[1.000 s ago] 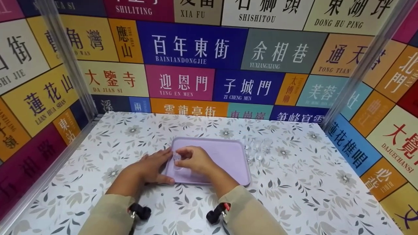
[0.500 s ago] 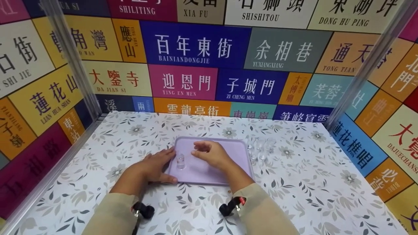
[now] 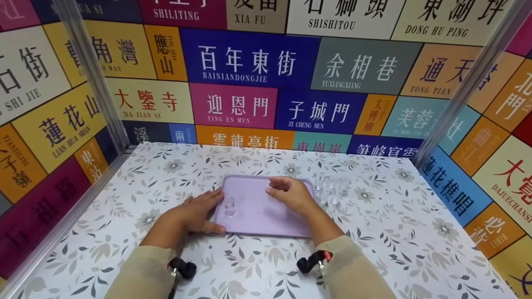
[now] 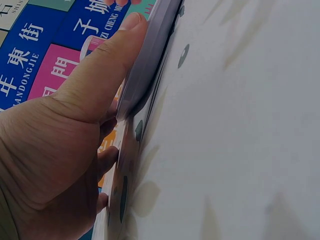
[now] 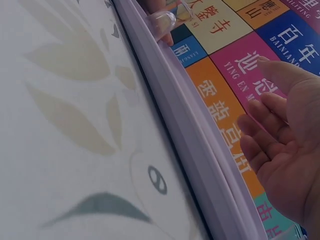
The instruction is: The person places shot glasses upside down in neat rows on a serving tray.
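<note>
A small clear glass (image 3: 230, 206) stands upright near the left side of a lilac rectangular tray (image 3: 266, 220). My left hand (image 3: 197, 214) rests at the tray's left edge, its thumb straight along the near corner. In the left wrist view, that thumb lies against the tray's rim (image 4: 145, 60). Above the tray's right half hovers my right hand (image 3: 294, 197), fingers loosely curved and holding nothing. The right wrist view has this hand (image 5: 295, 145) apart from the tray's rim (image 5: 175, 110), with the glass (image 5: 162, 24) farther off.
Several clear small glasses (image 3: 332, 191) stand grouped just beyond the tray's right edge. A floral-patterned cloth (image 3: 257, 265) covers the table. Walls with coloured signs (image 3: 249, 58) enclose its back and sides.
My right hand has let go of the glass at the tray's left and moved right across the tray. The left hand has stayed at the tray's edge.
</note>
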Demonstrator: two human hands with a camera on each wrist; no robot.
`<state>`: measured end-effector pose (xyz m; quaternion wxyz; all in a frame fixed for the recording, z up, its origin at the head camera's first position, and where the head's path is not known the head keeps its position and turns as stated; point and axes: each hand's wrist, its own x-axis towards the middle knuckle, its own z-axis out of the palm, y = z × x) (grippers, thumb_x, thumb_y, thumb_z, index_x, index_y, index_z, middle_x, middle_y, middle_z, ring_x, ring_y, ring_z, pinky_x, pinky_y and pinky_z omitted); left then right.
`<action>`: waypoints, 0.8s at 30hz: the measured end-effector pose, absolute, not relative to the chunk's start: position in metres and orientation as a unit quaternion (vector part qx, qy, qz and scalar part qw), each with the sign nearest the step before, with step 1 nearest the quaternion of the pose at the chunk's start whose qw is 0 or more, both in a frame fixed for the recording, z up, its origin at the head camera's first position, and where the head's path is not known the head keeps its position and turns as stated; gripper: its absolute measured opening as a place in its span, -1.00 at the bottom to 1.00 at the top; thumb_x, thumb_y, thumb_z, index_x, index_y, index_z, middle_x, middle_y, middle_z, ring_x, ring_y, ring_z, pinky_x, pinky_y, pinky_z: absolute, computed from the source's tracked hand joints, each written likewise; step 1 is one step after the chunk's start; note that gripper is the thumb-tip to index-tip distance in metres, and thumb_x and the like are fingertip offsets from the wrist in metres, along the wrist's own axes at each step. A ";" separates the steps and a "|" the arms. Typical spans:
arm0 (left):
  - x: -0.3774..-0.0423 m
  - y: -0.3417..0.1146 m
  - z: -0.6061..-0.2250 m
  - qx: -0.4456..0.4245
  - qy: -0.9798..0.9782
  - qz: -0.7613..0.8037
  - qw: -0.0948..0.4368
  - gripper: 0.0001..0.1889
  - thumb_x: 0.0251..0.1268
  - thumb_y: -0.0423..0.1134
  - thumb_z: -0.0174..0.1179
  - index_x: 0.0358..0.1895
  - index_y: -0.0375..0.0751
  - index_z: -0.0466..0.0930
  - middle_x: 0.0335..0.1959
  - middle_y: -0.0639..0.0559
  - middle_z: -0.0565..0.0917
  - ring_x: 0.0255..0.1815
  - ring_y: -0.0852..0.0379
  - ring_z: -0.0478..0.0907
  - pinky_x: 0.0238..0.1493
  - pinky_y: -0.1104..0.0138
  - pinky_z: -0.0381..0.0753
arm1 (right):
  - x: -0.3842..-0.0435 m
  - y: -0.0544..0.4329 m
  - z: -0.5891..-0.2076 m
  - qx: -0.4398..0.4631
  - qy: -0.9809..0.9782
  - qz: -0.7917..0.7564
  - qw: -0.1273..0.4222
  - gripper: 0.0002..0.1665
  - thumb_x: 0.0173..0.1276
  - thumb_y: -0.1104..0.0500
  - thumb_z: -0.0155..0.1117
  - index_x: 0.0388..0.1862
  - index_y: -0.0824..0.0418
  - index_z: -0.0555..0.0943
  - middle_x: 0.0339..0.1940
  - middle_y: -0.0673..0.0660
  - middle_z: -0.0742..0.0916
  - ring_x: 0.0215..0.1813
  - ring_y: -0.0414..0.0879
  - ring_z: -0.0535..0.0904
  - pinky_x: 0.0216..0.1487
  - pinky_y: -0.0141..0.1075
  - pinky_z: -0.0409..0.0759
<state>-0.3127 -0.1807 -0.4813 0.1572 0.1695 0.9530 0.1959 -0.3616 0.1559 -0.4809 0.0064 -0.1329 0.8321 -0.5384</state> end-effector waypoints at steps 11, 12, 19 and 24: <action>-0.316 -0.181 -0.483 0.175 0.953 0.186 0.163 0.31 0.01 0.56 0.42 0.78 0.15 -0.04 0.84 0.20 -0.14 0.86 -0.13 -0.20 0.79 -0.30 -0.30 | -0.361 0.191 -0.471 -0.100 0.829 -0.550 -0.023 -0.40 0.34 -0.04 0.61 0.32 0.10 0.73 0.17 0.12 0.83 0.15 -0.02 0.73 0.12 -0.36 0.71; -0.316 -0.181 -0.484 0.175 0.954 0.184 0.162 0.32 0.00 0.57 0.42 0.78 0.16 -0.04 0.84 0.21 -0.14 0.86 -0.12 -0.20 0.80 -0.30 -0.30 | -0.361 0.196 -0.470 -0.095 0.829 -0.550 -0.024 -0.39 0.34 -0.05 0.61 0.32 0.09 0.73 0.18 0.13 0.83 0.16 -0.02 0.73 0.12 -0.37 0.71; -0.318 -0.181 -0.486 0.170 0.954 0.188 0.160 0.33 -0.04 0.57 0.44 0.78 0.19 -0.04 0.84 0.24 -0.15 0.86 -0.12 -0.21 0.80 -0.29 -0.31 | -0.361 0.227 -0.466 -0.067 0.830 -0.553 -0.034 -0.41 0.38 -0.02 0.58 0.35 0.08 0.71 0.24 0.16 0.81 0.22 -0.02 0.70 0.10 -0.45 0.68; -0.319 -0.181 -0.485 0.169 0.953 0.192 0.162 0.34 -0.06 0.58 0.44 0.78 0.20 -0.05 0.83 0.25 -0.16 0.86 -0.13 -0.22 0.79 -0.30 -0.32 | -0.357 0.241 -0.456 -0.060 0.808 -0.585 -0.045 -0.34 0.41 -0.01 0.56 0.41 0.22 0.65 0.30 0.29 0.76 0.23 -0.07 0.72 0.16 -0.52 0.72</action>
